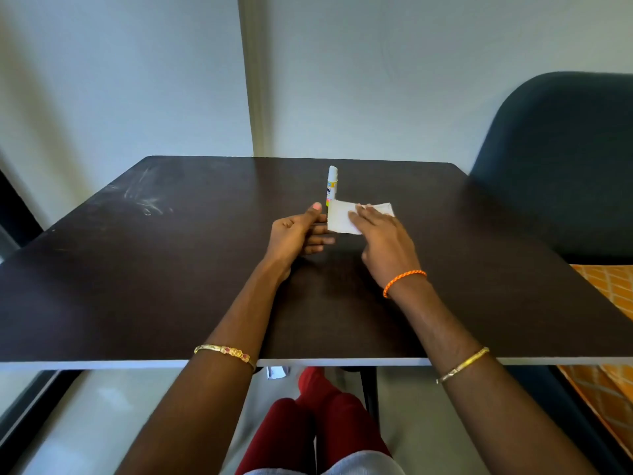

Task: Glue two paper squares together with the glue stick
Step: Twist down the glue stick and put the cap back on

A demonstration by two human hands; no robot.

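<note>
Right grip is laid flat, fingers straight, on the paper squares. Left grip is loosely curled beside them, nothing held. Glue stick is stood upright just behind on the table.

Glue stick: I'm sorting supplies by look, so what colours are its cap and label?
White cap, yellow label with dark lettering on the glue stick; head view.

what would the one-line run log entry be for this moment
right hand: flat on paper | left hand: beside paper, loosely curled, holding nothing | glue stick: upright, capped, behind paper | table
</note>
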